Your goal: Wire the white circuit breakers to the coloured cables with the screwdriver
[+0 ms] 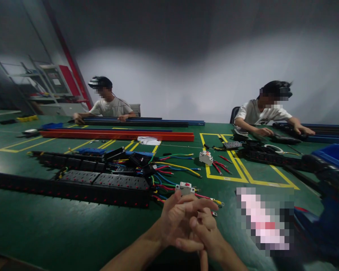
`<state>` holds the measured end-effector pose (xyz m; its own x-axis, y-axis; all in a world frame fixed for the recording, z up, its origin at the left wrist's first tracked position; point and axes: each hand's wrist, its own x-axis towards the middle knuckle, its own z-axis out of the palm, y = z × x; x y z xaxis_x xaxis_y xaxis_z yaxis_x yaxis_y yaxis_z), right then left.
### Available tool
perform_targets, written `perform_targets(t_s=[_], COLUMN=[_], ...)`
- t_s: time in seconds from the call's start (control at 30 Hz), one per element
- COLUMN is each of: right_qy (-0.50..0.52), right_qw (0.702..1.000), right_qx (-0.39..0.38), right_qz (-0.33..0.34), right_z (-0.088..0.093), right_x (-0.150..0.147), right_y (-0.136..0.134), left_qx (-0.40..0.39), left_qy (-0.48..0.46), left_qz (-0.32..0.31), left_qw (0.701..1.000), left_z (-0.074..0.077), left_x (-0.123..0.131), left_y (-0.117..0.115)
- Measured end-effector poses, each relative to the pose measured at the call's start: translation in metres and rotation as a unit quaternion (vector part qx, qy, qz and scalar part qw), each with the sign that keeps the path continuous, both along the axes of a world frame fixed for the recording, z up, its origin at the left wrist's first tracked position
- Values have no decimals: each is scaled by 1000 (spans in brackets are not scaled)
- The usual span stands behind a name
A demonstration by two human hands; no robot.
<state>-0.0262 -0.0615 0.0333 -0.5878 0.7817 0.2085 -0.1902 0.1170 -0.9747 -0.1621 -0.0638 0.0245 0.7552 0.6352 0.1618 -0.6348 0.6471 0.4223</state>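
While the left hand (173,220) is splayed, the right hand (207,231) overlaps it, grip unclear. Beyond: one white breaker (183,188), several coloured wires (202,197).

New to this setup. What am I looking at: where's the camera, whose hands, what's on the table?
There's no robot here. It's one picture, from a camera worn on a person's head, looking forward and down. The left hand and right hand up front are that person's own: bare, brought together, fingers overlapping. No held object is visible. On the green table just beyond is a white switch block. To the left lie black strips with socket panels, with coloured wires nearby. Farther back is a long orange-red bar. Two co-workers sit across.
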Motion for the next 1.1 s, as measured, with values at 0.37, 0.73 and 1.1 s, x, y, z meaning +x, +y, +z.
perform_targets(t_s=[0.37, 0.73, 1.1], right_qy=[-107, -87, -7], right_qw=[989, 988, 998], right_qx=[97, 120, -54], right_qz=[-27, -44, -13], right_z=[-7, 3, -2], right_x=[5, 2, -5], right_y=[-5, -5, -7], left_qx=[43, 64, 121], left_qy=[19, 74, 32], left_qz=[-11, -2, 15], left_qw=[999, 995, 992], left_z=[-5, -5, 12], left_x=[0, -4, -8], left_y=[3, 3, 4])
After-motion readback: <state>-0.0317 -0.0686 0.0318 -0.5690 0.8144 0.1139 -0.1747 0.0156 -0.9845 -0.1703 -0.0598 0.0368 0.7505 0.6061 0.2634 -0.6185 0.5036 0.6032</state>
